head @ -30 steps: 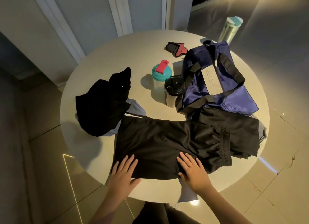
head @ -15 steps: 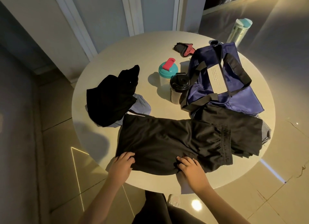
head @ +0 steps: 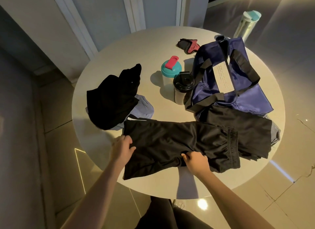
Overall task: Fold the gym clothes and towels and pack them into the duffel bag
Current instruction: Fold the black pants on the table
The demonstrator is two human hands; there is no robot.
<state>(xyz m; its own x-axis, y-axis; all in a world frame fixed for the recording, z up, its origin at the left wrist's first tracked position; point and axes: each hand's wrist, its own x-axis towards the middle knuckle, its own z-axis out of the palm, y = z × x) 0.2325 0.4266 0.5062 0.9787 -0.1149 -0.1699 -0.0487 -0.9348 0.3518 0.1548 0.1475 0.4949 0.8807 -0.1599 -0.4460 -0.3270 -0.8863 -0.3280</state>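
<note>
Although the tiled floor (head: pixel 289 186) and round white table (head: pixel 144 58) look as before, the black pants (head: pixel 179 143) — spread just in front of the blue duffel bag (head: pixel 247 99) — are now bunched at the near edge: the left hand (head: pixel 121 150) and right hand (head: pixel 196 161), flat a second ago, each curl their fingers into the fabric and grip it.
</note>
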